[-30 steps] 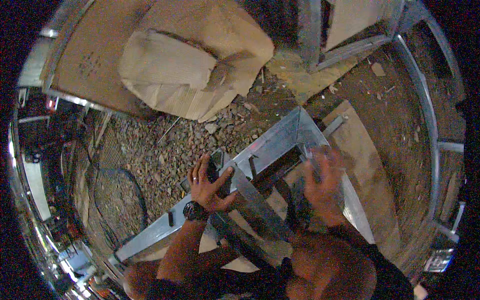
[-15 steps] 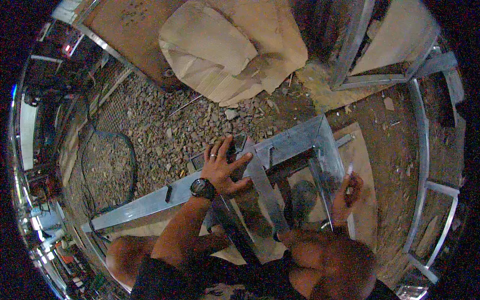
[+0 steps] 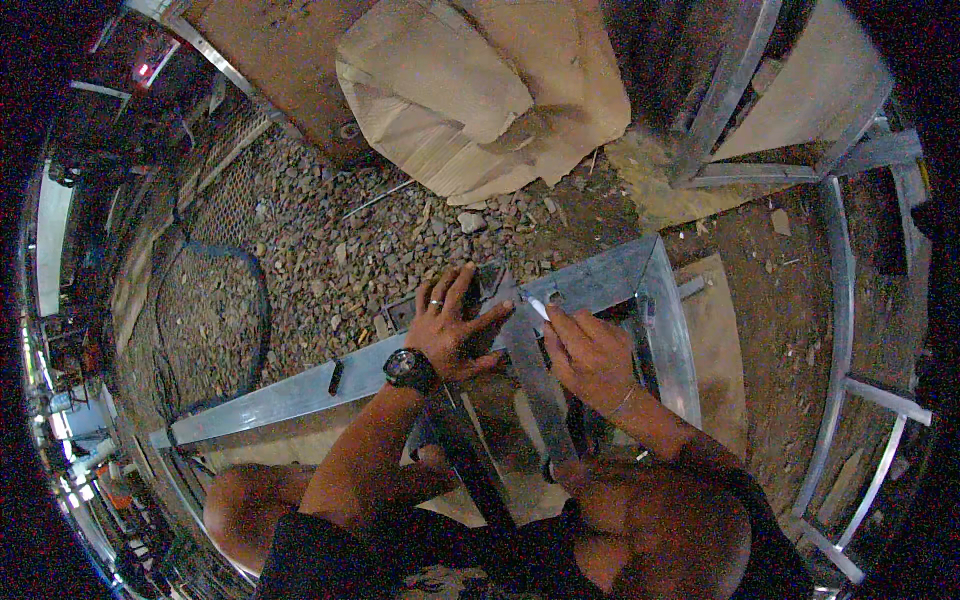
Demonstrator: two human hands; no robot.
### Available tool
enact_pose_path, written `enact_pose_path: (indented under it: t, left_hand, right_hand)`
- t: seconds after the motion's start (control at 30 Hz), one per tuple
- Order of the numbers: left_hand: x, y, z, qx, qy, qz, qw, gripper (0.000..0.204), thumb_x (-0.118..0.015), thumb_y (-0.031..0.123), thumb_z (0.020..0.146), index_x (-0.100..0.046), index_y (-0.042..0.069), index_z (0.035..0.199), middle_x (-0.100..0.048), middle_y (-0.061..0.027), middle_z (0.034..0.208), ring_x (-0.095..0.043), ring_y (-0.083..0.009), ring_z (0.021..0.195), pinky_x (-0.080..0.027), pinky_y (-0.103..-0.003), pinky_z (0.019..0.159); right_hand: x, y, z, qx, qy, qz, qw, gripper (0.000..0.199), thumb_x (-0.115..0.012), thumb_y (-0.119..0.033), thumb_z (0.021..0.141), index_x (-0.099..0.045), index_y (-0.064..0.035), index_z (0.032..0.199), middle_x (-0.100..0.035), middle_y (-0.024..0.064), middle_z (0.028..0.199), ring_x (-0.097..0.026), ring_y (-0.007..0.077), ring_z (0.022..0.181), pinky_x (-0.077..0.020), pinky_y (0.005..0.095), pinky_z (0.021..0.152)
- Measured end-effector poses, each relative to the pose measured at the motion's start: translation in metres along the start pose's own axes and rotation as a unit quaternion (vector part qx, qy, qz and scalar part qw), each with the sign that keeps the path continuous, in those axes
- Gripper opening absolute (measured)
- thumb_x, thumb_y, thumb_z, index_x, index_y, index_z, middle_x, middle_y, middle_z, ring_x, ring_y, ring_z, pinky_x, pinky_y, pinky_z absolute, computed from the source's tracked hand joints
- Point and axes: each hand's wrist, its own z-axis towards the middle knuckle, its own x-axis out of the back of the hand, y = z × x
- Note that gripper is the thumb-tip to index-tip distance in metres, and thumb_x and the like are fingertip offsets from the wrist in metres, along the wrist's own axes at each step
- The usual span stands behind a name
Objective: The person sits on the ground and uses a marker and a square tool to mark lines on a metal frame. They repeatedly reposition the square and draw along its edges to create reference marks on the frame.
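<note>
Steel frame (image 3: 610, 275) under two hands, one marker (image 3: 537, 307).

Frame (image 3: 600, 285): grey metal, mitred corner, lying flat on gravel.
Cross bar (image 3: 535, 385): grey metal strip, laid diagonally across the frame.
Marker (image 3: 538, 307): small, white, tip against the cross bar.

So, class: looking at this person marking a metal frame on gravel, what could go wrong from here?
1. The metal frame lies on loose gravel, so it might rock and throw the mark off.
2. The left hand is spread flat beside the white marker held in the right hand; a slip could hit the fingers or catch a metal edge.
</note>
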Motion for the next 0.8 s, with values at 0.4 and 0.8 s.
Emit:
enact_pose_path:
  t: [0.4, 0.8]
  left_hand:
    - [-0.004, -0.001, 0.0, -0.008, 0.012, 0.022, 1.0, 0.079, -0.078, 0.066, 0.077, -0.059, 0.044, 0.151, -0.027, -0.0257, 0.171, -0.033, -0.0481, 0.152, -0.022, -0.066, 0.123]
    - [-0.004, -0.002, -0.001, -0.009, 0.026, 0.007, 1.0, 0.08, -0.079, 0.067, 0.076, -0.058, 0.046, 0.15, -0.028, -0.0252, 0.171, -0.033, -0.0468, 0.153, -0.022, -0.066, 0.123]
  right_hand:
    - [-0.02, -0.003, -0.003, -0.065, -0.038, -0.023, 0.997, 0.029, -0.076, -0.022, 0.093, -0.075, -0.0084, 0.119, -0.064, 0.0065, 0.085, -0.064, 0.0257, 0.063, -0.0516, 0.0392, 0.054]
    - [0.001, -0.009, -0.005, -0.096, -0.209, 0.017, 0.973, 0.029, -0.069, -0.025, 0.097, -0.07, -0.0083, 0.121, -0.065, 0.0075, 0.095, -0.069, 0.0271, 0.072, -0.0541, 0.0443, 0.061]
